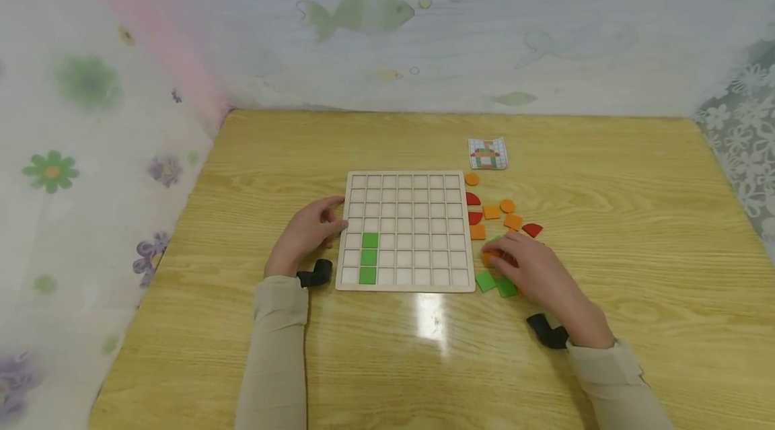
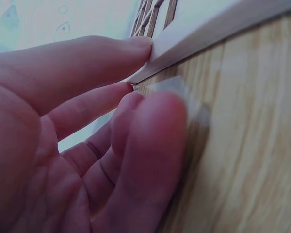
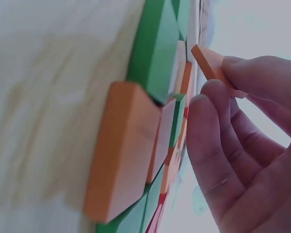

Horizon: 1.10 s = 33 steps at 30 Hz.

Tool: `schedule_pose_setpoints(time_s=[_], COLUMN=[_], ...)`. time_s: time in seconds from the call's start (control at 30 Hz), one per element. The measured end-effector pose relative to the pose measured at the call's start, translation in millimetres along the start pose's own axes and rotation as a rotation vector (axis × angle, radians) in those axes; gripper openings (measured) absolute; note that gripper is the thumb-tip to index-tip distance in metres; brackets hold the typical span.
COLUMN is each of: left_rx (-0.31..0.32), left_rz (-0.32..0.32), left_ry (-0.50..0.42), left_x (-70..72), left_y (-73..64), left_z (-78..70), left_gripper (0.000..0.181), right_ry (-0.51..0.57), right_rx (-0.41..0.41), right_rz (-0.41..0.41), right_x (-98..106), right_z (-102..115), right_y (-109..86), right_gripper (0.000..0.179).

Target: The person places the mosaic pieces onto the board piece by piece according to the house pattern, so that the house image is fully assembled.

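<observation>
A pale wooden grid board [image 1: 404, 241] lies flat on the table, with a column of 3 green square tiles [image 1: 368, 258] at its lower left. My left hand [image 1: 307, 231] rests at the board's left edge. In the left wrist view, the thumb and a fingertip of that hand [image 2: 63, 121] touch the board's side [image 2: 199, 46], other fingers loosely bent. To the right of the board, my right hand [image 1: 541, 275] pinches an orange tile [image 3: 211, 63] between thumb and fingers, just above loose tiles. Its full shape is partly hidden by the fingers.
Green tiles [image 1: 486, 281], orange squares [image 1: 491, 212], orange circles [image 1: 471, 179] and red quarter-circle tiles [image 1: 532, 230] lie scattered right of the board. Behind them is a small printed pattern card [image 1: 487, 154]. Black curved pieces [image 1: 547, 331] sit by both wrists. A patterned wall [image 1: 363, 80] borders the table.
</observation>
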State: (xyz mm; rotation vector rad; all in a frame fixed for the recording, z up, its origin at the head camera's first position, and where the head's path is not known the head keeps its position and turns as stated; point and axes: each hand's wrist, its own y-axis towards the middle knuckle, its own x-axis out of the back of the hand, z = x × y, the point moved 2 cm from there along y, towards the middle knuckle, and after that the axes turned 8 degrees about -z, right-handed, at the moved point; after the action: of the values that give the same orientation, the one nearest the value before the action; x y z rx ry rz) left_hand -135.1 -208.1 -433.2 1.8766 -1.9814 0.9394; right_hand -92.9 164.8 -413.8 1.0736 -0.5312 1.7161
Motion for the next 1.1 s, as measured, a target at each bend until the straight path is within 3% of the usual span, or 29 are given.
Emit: schedule_pose_setpoints(time_s=[0.3, 0.57, 0.7, 0.97, 1.1], left_rx=[-0.017, -0.01, -0.002, -0.079, -0.063], left_rz=[-0.009, -0.029, -0.032, -0.077, -0.088], left_ry=[0.027, 0.05, 0.059, 0.143, 0.152], left_x=[-3.1, -1.9, -2.2, -4.7, -3.4], left_y=[1.2, 1.0, 0.6, 1.2, -0.8], left_z=[-2.4, -3.1, -3.7, -9.2, -9.1], left_gripper=[0.053, 0.049, 0.049, 0.05, 0.049], right_ry=[0.059, 0.13, 0.126, 0.179, 0.203], right_rx=[0.049, 0.013, 0.034, 0.036, 0.044], right_rz=[-0.043, 0.029, 0.048, 0.093, 0.092], right_x=[-1, -15, -23, -38, -45], right_z=[11, 26, 37, 56, 67], right_y=[7.6, 24.0, 32.1, 40.7, 43.7], right_gripper=[0.021, 0.021, 0.019, 0.017, 0.016])
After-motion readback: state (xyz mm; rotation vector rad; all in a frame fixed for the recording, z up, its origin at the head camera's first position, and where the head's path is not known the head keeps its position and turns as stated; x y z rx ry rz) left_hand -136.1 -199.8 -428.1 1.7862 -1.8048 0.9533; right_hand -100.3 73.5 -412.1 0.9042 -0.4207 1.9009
